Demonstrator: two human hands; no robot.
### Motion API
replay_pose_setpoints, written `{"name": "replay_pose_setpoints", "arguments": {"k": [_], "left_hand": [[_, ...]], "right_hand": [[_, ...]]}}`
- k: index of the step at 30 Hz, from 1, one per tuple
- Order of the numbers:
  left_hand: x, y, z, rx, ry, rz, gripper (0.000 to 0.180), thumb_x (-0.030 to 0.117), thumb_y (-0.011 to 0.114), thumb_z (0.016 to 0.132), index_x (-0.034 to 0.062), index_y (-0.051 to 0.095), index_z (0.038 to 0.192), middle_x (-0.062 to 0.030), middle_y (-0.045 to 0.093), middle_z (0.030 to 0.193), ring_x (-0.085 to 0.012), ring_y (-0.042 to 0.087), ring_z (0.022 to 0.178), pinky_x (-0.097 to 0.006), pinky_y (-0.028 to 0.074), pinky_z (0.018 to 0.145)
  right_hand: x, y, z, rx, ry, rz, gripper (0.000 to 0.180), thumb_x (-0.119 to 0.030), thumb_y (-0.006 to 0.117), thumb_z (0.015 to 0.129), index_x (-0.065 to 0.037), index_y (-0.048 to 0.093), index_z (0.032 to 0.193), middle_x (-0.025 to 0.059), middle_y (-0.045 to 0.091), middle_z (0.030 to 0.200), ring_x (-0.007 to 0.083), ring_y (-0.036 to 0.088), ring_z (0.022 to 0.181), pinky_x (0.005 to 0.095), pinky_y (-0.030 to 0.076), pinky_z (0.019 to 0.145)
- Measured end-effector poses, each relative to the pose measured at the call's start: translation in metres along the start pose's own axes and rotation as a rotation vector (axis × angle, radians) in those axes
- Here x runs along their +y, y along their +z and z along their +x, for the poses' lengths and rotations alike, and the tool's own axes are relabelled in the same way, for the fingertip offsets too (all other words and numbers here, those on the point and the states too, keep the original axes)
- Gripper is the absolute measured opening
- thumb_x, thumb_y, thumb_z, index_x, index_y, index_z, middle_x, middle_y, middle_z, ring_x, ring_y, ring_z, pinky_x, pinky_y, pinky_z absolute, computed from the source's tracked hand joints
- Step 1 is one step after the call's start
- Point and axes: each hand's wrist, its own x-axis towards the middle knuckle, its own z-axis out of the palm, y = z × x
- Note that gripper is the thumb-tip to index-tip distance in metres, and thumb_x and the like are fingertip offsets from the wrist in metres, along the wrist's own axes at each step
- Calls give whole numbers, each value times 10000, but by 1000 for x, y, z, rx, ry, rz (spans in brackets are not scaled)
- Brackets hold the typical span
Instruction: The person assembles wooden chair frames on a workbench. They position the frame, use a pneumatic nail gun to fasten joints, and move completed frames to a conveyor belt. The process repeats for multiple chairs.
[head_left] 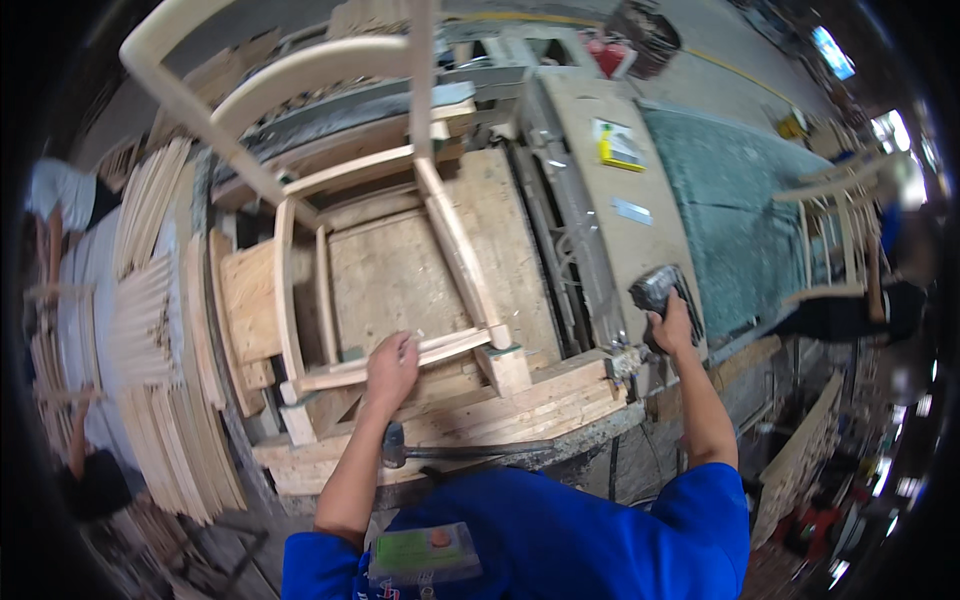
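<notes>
- Head view: a bare wooden chair frame (380, 220) lies on a plywood jig (500, 230) at the middle of the workbench (560, 400), its curved back rails reaching to the far left and its seat rails toward the near edge.
- The left hand (390, 368) rests on the near cross rail (440, 350) of the frame, fingers curled together over the top of the rail and pressing down on it.
- The right hand (672, 325) is to the right, fingers clamped round the grip of a dark power tool (660, 292) that stands at the right edge of the bench.
- A hammer (450, 452) lies along the near lip of the bench, head to the left, touched by neither hand.
- Handling, as a judgement: the frame looks stiff and fairly light for its bulk, unfinished and so not slippery; the thin rails and joints are the weak spots. The stouter seat rails or the legs near a joint look the safest places to hold, not the long slender back bows.
- Stacks of pale wooden slats (160, 300) stand well to the left of the jig.
- Labels: a small yellow-and-white rectangular card (618, 145) lies on the tan panel to the far right of the jig, with a small pale strip label (632, 211) nearer on the same panel. A flat packet with a green label (425, 552) sits at the person's chest, at the near edge.
- A second chair frame (835, 235) stands at the far right beside a green mat (730, 220).
</notes>
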Motion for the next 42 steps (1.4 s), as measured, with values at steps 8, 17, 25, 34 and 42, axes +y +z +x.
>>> {"name": "replay_pose_setpoints", "arguments": {"k": [8, 17, 25, 34, 42], "left_hand": [[54, 10, -10, -5, 54, -274, 261, 188, 655, 973, 34, 698, 1179, -196, 733, 1036, -366, 710, 964, -440, 556, 863], [166, 80, -23, -616, -641, -1424, 446, 454, 636, 1034, 56, 626, 1233, -48, 674, 1027, -144, 647, 913, -364, 565, 832], [106, 73, 7, -382, -899, -2223, 359, 386, 549, 1083, 74, 578, 1258, -63, 691, 1106, -200, 690, 996, -474, 586, 949], [90, 76, 16, -391, -892, -2313, 470, 477, 498, 1086, 53, 546, 1284, -84, 686, 1089, -195, 693, 1002, -407, 600, 915], [95, 82, 19, -363, -922, -2340, 526, 529, 450, 1086, 42, 548, 1257, -122, 703, 1133, -219, 724, 1003, -401, 627, 879]], "right_hand": [[-41, -77, 12, -60, -103, 7, 384, -349, 570, 1055, 30, 591, 1119, 194, 654, 815, 359, 670, 731, 447, 536, 640], [-358, -145, -24, -861, 47, 212, 423, -421, 561, 1072, -2, 616, 1089, 33, 604, 752, 121, 614, 594, 306, 517, 542], [-469, -2, 21, -1395, 157, 31, 409, -331, 501, 1093, 57, 628, 1081, 118, 689, 818, 209, 696, 640, 364, 609, 579], [-485, 64, 28, -1415, 281, -190, 423, -316, 496, 1084, 88, 622, 1063, 152, 674, 753, 255, 693, 567, 419, 590, 489], [-501, 59, 18, -1445, 237, -293, 422, -302, 472, 1082, 90, 629, 1083, 179, 698, 807, 273, 719, 655, 428, 613, 556]]}}
